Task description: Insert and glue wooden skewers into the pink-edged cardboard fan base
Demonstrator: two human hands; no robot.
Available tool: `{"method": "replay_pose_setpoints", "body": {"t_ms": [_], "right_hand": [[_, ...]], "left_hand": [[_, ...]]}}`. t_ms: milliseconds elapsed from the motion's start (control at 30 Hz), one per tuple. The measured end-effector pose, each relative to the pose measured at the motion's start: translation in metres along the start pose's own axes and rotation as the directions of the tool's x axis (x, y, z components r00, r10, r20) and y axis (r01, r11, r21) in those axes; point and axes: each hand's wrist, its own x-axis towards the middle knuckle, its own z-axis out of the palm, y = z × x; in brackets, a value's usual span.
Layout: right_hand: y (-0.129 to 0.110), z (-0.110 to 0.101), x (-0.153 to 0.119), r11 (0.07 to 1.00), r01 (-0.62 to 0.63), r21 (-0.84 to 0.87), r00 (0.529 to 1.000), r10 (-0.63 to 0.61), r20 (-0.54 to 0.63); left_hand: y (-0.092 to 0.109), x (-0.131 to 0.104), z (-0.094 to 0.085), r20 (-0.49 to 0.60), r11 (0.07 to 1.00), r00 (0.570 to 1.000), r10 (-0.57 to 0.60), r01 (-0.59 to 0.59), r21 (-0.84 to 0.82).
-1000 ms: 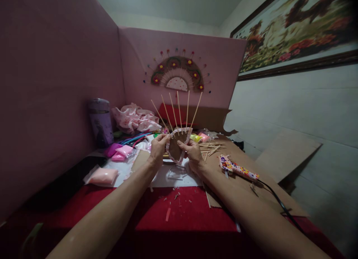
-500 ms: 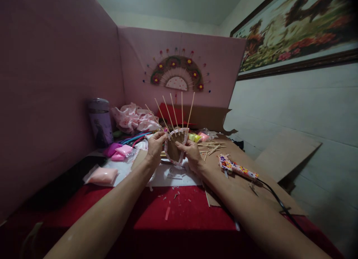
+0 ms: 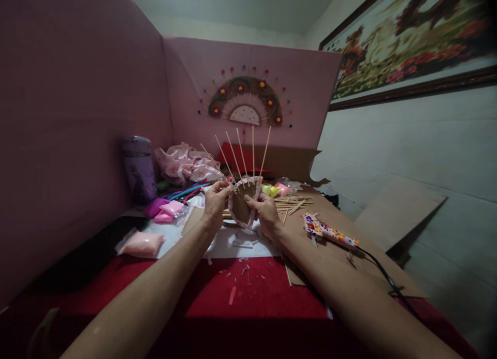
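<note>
Between my hands I see a brown cardboard piece (image 3: 241, 208) edged with pale patterned fabric. Several thin wooden sticks (image 3: 253, 151) fan upward from its top edge. My right hand (image 3: 267, 212) is closed on its right side, with the thumb lying across the cardboard face. At the upper left, my left hand (image 3: 216, 199) pinches near the base of the leftmost stick; whether the fingers grip the stick, the edge or both cannot be made out. The piece is held above a white sheet (image 3: 221, 249) on the table.
A floral-patterned glue gun (image 3: 330, 234) with a black cord lies right on cardboard, near loose wooden sticks (image 3: 297, 203). At left are a purple tumbler (image 3: 139, 167), crumpled pink fabric (image 3: 186, 163) and clay packets (image 3: 143, 243). A decorated fan (image 3: 246, 101) hangs on the pink panel behind.
Almost nothing differs. The sticks' tips sit very slightly higher, and both hands keep the same hold on the cardboard piece.
</note>
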Motion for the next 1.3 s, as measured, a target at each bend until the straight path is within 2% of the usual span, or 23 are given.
{"method": "replay_pose_setpoints", "body": {"t_ms": [333, 600, 733, 833, 1167, 1300], "right_hand": [[0.007, -0.003, 0.004, 1.0, 0.0, 0.018, 1.0, 0.001, -0.018], [0.006, -0.006, 0.006, 0.999, 0.027, 0.022, 0.998, -0.025, -0.057], [0.005, -0.006, 0.006, 0.998, 0.029, 0.051, 0.997, -0.025, -0.073], [0.006, -0.006, 0.007, 0.997, 0.017, 0.069, 0.997, -0.012, -0.073], [0.005, -0.007, 0.007, 0.998, 0.013, 0.068, 0.998, -0.008, -0.064], [0.005, -0.007, 0.007, 0.998, 0.053, 0.031, 0.997, -0.051, -0.064]], "left_hand": [[-0.001, -0.001, -0.001, 0.026, 0.999, 0.999, -0.022, 0.023, -0.025], [-0.006, -0.003, -0.002, 0.167, 0.995, 0.981, -0.097, 0.091, 0.039], [-0.009, -0.008, -0.001, 0.295, 0.982, 0.94, -0.174, 0.144, 0.123], [-0.012, -0.011, 0.001, 0.338, 0.973, 0.917, -0.213, 0.165, 0.163], [-0.019, -0.011, 0.001, 0.378, 0.955, 0.88, -0.287, 0.293, 0.043], [-0.018, -0.013, 0.003, 0.378, 0.955, 0.882, -0.282, 0.297, 0.019]]}}
